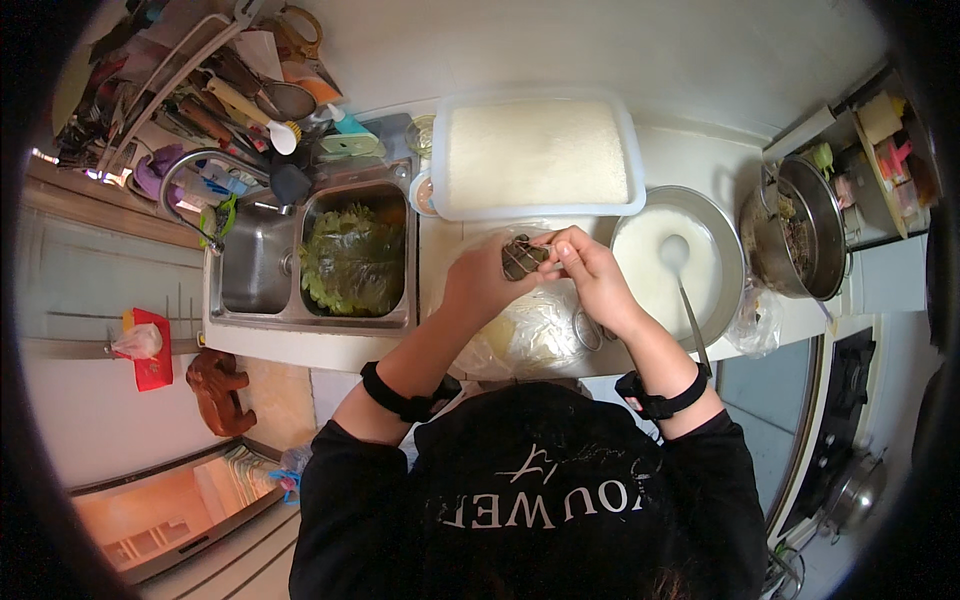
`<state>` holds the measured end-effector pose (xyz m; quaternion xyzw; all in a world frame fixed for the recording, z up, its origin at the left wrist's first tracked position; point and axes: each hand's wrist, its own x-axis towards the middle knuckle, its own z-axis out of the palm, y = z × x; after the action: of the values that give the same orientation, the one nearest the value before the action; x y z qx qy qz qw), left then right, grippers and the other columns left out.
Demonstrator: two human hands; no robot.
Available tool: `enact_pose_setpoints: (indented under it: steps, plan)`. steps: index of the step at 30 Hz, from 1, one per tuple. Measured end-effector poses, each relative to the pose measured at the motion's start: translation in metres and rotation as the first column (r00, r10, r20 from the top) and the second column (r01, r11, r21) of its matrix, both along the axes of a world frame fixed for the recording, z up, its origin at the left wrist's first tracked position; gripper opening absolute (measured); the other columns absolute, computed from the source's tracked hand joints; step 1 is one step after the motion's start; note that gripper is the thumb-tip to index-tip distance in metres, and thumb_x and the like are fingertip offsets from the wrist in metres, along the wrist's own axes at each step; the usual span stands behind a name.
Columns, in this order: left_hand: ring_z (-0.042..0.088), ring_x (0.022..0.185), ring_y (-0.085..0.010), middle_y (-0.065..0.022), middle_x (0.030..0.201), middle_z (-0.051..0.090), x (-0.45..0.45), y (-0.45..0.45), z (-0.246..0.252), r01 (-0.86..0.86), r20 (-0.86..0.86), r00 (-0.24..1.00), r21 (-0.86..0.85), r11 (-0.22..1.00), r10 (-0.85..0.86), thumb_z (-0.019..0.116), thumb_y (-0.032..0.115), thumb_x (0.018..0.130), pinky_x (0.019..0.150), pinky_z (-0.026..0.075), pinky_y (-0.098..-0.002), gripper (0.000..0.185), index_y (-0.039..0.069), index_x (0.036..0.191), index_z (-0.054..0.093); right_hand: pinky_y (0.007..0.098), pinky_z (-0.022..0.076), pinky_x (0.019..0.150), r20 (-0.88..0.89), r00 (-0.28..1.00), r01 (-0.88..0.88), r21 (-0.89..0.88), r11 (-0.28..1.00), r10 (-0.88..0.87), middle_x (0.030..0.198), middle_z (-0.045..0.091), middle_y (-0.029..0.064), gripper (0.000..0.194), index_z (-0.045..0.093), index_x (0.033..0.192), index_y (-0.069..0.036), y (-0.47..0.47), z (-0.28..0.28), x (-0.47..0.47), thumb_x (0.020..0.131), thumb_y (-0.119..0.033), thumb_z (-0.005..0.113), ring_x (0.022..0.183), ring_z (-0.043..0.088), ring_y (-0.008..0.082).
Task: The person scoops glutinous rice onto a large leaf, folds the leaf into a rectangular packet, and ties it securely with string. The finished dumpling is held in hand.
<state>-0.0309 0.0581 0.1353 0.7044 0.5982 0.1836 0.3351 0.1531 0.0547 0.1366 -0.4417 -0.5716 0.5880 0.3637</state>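
Above the counter, my left hand (480, 276) is closed around a small dark green leaf-wrapped bundle (524, 257) bound with thin string. My right hand (592, 274) pinches the string (546, 247) at the bundle's right side between thumb and fingers. Part of the bundle is hidden by my fingers. Beneath both hands lies a clear plastic bag (517, 337) with something pale in or under it. Metal loops (587, 331), perhaps scissor handles, lie by the bag's right side. To the right of my right hand stands a wide metal basin (739, 300) of white contents, with a long-handled metal ladle (688, 315) in it.
Behind my hands, a translucent plastic tub (636, 161) holds white grains. Leafy greens (352, 259) fill one bowl of the steel sink (259, 259) at left. A deep metal pot (821, 225) with dry strands stands at far right, near a gas hob (844, 405).
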Motion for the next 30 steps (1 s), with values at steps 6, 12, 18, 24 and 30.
enact_pose_setpoints:
  steps: [6, 12, 18, 24, 30]
  plan:
    - [0.06, 0.091, -0.0204, -0.0128, 0.099, 0.063, -0.007, 0.001, -0.006, 0.172, 0.431, 0.897, -0.127, 0.977, -0.102, 0.079, 0.035, 0.069, 0.08, 0.046, -0.034, 0.067, 0.003, 0.121, 0.052, 0.0292, 0.0479, 0.086, -0.199, 0.976, 0.06, -0.116, 0.991, -0.083, 0.115, 0.061, 0.0105, 0.027, 0.052, 0.094, -0.006, 0.004, -0.019, 0.007, 0.104, -0.027, 0.038, 0.094, 0.058, 0.0123]
    - [0.056, 0.106, -0.0165, -0.0068, 0.115, 0.058, -0.022, 0.001, 0.004, 0.394, 0.765, 0.639, -0.414, 0.821, 0.079, 0.07, 0.012, 0.081, 0.092, 0.045, -0.0328, 0.065, 0.003, 0.138, 0.039, 0.0313, 0.0469, 0.09, -0.273, 0.953, 0.072, -0.208, 0.976, -0.128, 0.12, 0.061, 0.0112, 0.027, 0.051, 0.091, -0.01, 0.012, -0.017, 0.019, 0.104, -0.028, 0.037, 0.101, 0.057, 0.0137]
    - [0.061, 0.087, -0.0128, -0.0028, 0.095, 0.065, -0.01, -0.006, -0.004, 0.297, 0.786, 0.575, -0.456, 0.839, 0.224, 0.074, 0.011, 0.078, 0.08, 0.048, -0.0291, 0.059, 0.006, 0.13, 0.046, 0.0341, 0.0475, 0.091, -0.444, 0.885, 0.024, -0.26, 0.965, -0.141, 0.125, 0.058, 0.0126, 0.024, 0.052, 0.089, -0.012, 0.015, -0.012, 0.016, 0.103, -0.026, 0.039, 0.108, 0.055, 0.0163]
    - [0.06, 0.089, -0.013, -0.0045, 0.103, 0.061, -0.002, -0.018, -0.002, 0.178, 0.853, 0.349, -0.466, 0.867, 0.387, 0.072, 0.013, 0.082, 0.077, 0.049, -0.0291, 0.05, 0.006, 0.125, 0.048, 0.0354, 0.0485, 0.092, -0.513, 0.849, -0.017, -0.264, 0.964, -0.125, 0.129, 0.053, 0.0169, 0.023, 0.052, 0.09, -0.011, 0.014, -0.006, 0.008, 0.102, -0.027, 0.041, 0.109, 0.055, 0.0183]
    - [0.061, 0.1, -0.0185, -0.0095, 0.115, 0.058, -0.005, -0.016, 0.01, 0.173, 0.834, 0.386, -0.485, 0.857, 0.394, 0.061, 0.026, 0.091, 0.08, 0.051, -0.0329, 0.053, 0.005, 0.135, 0.041, 0.0357, 0.0491, 0.095, -0.533, 0.841, -0.025, -0.197, 0.98, -0.086, 0.133, 0.049, 0.0199, 0.023, 0.053, 0.091, -0.008, 0.012, -0.001, 0.006, 0.1, -0.027, 0.046, 0.105, 0.056, 0.0193]
